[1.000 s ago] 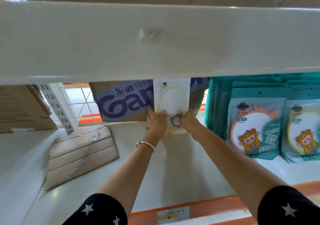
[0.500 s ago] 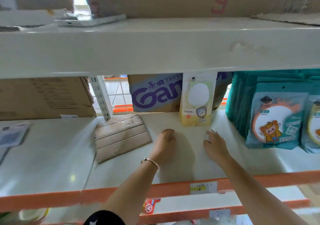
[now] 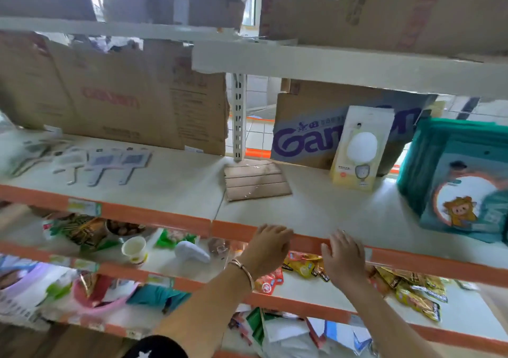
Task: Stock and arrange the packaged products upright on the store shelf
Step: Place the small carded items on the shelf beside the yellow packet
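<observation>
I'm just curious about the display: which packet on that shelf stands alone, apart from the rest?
The cream-yellow packet with the white oval, propped against the purple-lettered cardboard box. The teal packets crowd together in a row to its right.

The teal packs [image 3: 467, 192] at the right end of the shelf [image 3: 316, 209] are cut off by the picture's edge. The yellow pack [image 3: 360, 148] hides some letters on the box [image 3: 308, 126] behind it. The grey packs [image 3: 110, 162] near the left end are blurry. The price label [image 3: 83, 207] cannot be read.
</observation>
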A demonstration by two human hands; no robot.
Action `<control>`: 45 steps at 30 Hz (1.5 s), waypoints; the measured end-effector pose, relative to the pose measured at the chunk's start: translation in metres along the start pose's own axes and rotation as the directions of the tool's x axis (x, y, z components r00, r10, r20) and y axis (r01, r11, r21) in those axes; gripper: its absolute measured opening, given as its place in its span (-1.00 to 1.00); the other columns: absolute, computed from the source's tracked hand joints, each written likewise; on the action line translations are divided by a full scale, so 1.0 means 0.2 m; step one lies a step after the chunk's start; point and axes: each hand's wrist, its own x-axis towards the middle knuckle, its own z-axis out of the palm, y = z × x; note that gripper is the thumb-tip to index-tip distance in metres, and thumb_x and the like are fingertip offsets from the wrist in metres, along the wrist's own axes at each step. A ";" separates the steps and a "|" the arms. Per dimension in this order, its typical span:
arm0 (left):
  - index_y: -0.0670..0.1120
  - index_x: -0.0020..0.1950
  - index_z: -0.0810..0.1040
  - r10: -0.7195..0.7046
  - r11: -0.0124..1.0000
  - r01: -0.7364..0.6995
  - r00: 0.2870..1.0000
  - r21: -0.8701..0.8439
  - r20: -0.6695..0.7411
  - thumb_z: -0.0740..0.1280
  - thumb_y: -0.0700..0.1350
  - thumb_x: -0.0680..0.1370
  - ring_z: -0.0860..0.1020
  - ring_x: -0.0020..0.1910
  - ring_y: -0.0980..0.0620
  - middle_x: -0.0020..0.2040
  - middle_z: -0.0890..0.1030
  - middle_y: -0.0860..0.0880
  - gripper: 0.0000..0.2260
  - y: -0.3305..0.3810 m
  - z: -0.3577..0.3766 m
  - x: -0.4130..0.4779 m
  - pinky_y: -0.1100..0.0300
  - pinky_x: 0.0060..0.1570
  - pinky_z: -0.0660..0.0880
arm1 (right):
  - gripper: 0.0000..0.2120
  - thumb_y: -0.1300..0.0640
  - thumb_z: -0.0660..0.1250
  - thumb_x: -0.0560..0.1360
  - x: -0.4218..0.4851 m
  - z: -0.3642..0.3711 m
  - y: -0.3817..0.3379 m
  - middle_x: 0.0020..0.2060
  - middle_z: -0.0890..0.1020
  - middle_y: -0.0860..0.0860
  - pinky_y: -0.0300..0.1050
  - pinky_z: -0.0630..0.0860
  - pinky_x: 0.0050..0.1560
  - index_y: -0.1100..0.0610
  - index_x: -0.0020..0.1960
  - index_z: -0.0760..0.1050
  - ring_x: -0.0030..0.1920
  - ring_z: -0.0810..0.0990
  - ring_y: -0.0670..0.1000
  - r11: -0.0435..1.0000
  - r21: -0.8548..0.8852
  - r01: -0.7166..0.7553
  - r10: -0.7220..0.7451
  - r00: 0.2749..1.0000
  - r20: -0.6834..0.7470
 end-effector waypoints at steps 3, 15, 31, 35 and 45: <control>-0.04 0.45 0.28 -0.071 0.996 0.070 0.997 0.060 0.004 0.14 -0.16 0.59 0.16 0.48 -0.02 0.49 0.25 0.00 -0.59 -0.06 -0.05 -0.20 0.03 0.43 0.04 | -0.45 -0.04 0.04 0.59 -0.16 0.05 -0.09 0.54 -0.03 0.04 0.08 -0.08 0.49 0.07 0.53 0.03 0.53 -0.08 0.05 1.000 -0.012 -0.016 0.017 0.996 0.083; -0.10 0.48 0.20 -0.314 0.938 0.328 0.941 0.111 -0.128 -0.04 0.07 0.55 0.31 0.39 -0.11 0.40 0.36 -0.12 -0.47 -0.69 -0.36 -0.64 0.01 0.38 0.20 | -0.45 0.07 0.10 0.56 -0.21 0.11 -0.88 0.54 -0.04 0.01 0.18 -0.15 0.46 0.02 0.51 0.03 0.53 -0.01 0.01 0.988 -0.007 0.155 -0.151 0.970 0.191; -0.13 0.42 0.30 -0.546 0.837 0.545 0.821 -0.058 -0.169 0.19 -0.14 0.58 0.38 0.28 -0.15 0.34 0.38 -0.17 -0.60 -1.87 -1.04 -0.81 0.06 0.27 0.36 | -0.50 0.09 0.13 0.54 0.17 0.46 -2.31 0.48 0.15 0.02 -0.02 0.05 0.40 0.02 0.47 0.15 0.45 0.17 0.04 0.953 0.180 0.243 -0.289 0.906 0.310; -0.11 0.36 0.37 -0.571 0.820 0.566 0.799 -0.082 -0.189 0.18 -0.09 0.59 0.41 0.25 -0.13 0.27 0.47 -0.13 -0.66 -2.01 -1.08 -0.72 0.04 0.24 0.39 | -0.57 0.05 0.14 0.54 0.27 0.50 -2.44 0.37 0.33 0.06 0.01 0.18 0.33 0.05 0.40 0.26 0.36 0.32 0.09 0.968 0.231 0.099 -0.182 0.910 0.372; -0.15 0.20 0.43 -0.725 0.687 0.723 0.674 -0.078 -0.140 0.23 0.12 0.53 0.45 0.17 -0.15 0.17 0.51 -0.16 -0.60 -2.17 -1.06 -0.44 0.02 0.14 0.43 | -0.42 -0.29 0.18 0.44 0.49 0.59 -2.60 0.19 0.51 0.10 0.04 0.43 0.17 0.13 0.24 0.40 0.16 0.51 0.17 0.982 0.167 -0.092 0.020 0.920 0.392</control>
